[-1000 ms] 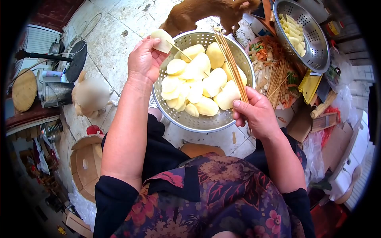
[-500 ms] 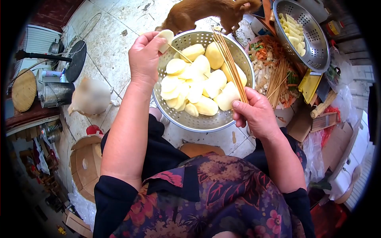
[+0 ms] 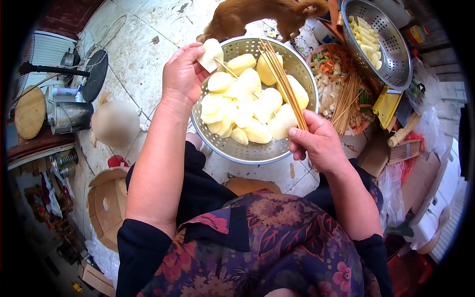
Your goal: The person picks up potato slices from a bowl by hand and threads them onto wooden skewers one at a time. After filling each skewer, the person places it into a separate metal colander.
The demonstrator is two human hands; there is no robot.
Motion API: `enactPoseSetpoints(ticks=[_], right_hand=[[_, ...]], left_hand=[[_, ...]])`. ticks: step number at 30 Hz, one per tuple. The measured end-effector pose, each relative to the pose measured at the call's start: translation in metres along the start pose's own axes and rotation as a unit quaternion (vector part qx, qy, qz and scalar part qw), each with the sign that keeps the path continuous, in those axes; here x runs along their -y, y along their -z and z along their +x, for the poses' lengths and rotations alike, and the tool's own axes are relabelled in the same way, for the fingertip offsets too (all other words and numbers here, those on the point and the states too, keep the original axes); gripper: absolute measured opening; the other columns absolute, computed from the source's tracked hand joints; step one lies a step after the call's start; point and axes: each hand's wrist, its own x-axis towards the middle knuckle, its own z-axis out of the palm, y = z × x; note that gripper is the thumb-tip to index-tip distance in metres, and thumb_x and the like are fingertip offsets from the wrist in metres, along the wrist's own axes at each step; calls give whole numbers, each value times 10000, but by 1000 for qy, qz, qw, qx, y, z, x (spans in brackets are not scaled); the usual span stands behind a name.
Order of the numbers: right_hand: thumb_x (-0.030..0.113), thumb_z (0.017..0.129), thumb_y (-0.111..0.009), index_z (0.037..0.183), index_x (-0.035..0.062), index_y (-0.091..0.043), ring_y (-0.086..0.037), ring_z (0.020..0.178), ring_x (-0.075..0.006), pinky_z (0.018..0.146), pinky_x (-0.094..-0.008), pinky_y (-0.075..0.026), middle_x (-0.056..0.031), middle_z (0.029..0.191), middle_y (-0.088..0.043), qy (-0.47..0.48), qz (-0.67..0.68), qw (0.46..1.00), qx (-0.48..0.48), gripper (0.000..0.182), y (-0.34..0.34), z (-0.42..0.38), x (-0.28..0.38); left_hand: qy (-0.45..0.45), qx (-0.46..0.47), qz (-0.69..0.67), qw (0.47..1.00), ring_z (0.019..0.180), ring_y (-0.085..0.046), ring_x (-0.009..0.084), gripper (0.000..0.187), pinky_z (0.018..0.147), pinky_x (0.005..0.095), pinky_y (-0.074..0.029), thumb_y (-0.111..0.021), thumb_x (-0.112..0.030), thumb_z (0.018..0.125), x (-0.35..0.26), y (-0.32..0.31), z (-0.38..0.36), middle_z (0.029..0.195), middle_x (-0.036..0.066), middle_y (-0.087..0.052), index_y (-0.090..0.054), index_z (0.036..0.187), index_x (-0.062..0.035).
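Observation:
A flat pale potato slice is pinched by my left hand above the far left rim of the metal colander. A thin wooden skewer runs from that slice down toward the potatoes. My right hand, at the colander's right rim, is closed round the lower end of a bundle of bamboo skewers that slants up and away over the bowl. Peeled potato slices and pieces fill the colander. Close beside my right fingers lies another potato slice.
A second colander with pale cut pieces stands at the upper right. Below it are mixed vegetable scraps with loose skewers. A brown dog stands behind the bowl; a pale animal is at left, near a cardboard box.
My left hand has turned the potato slice so more of its flat face shows. The skewer bundle has tilted slightly left; the brown dog shifted a little right.

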Motion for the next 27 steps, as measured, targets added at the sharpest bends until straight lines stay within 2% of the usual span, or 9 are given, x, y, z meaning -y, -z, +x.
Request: enactPoseSetpoints(ticks=[2, 6, 8, 12, 20, 23, 26, 27], right_hand=[[130, 904, -570, 1087, 28, -560, -509, 486, -65, 447, -181, -400, 4, 649, -559, 1, 4, 1000, 3, 210, 0, 0, -1], [133, 902, -576, 1073, 28, -561, -510, 483, -65, 445, -181, -403, 2, 648, -562, -1, 18, 1000, 8, 201, 2, -1, -2], [133, 902, -577, 1065, 29, -562, -512, 483, -67, 443, -180, -403, 1, 648, -563, -1, 23, 1000, 7, 194, 2, 0, -3], [135, 902, -578, 1035, 30, -566, -518, 484, -73, 442, -183, -401, -3, 650, -570, 3, 37, 999, -2, 170, 1, 1, -3], [135, 904, -574, 1019, 29, -568, -523, 494, -76, 450, -189, -400, -6, 655, -573, 6, 40, 999, -22, 156, 1, 2, -5], [133, 906, -571, 1018, 33, -566, -521, 500, -73, 455, -188, -400, -4, 661, -570, 7, 39, 999, -25, 151, 0, 2, -2], [131, 907, -569, 1019, 35, -563, -519, 506, -71, 459, -186, -400, -2, 666, -567, 8, 43, 999, -22, 148, -1, 3, -2], [130, 907, -568, 1021, 36, -562, -519, 508, -70, 460, -185, -400, -1, 669, -565, 9, 46, 999, -19, 148, -1, 3, -3]], left_hand=[[23, 41, 23, 999, 894, -612, 218, 218, 769, 361, -551, -565, -131, 883, -3, 3, 1, 978, 114, -617, -568, 1074, -27], [48, 40, 55, 997, 843, -619, 199, 207, 753, 343, -559, -579, -145, 882, -8, 0, -2, 921, 98, -628, -582, 1047, -19], [67, 70, 62, 993, 817, -632, 191, 214, 739, 332, -565, -579, -165, 887, -7, 2, -1, 906, 98, -641, -593, 1029, -6], [74, 135, 122, 980, 859, -650, 204, 245, 750, 341, -564, -560, -191, 899, -3, -8, -13, 973, 131, -648, -596, 1035, 9], [84, 144, 130, 977, 858, -648, 201, 253, 781, 358, -562, -576, -211, 889, 5, -15, -19, 975, 127, -640, -583, 1032, -2], [85, 157, 102, 979, 866, -651, 197, 288, 785, 349, -566, -614, -158, 864, 9, -18, -22, 1007, 128, -631, -538, 1091, 2], [39, 189, 104, 976, 882, -652, 192, 373, 781, 333, -571, -647, -78, 829, 15, -26, -29, 1039, 128, -622, -483, 1154, 5], [42, 183, 84, 979, 872, -657, 194, 396, 744, 323, -574, -656, -35, 812, 14, -29, -32, 1025, 129, -635, -474, 1160, 9]])
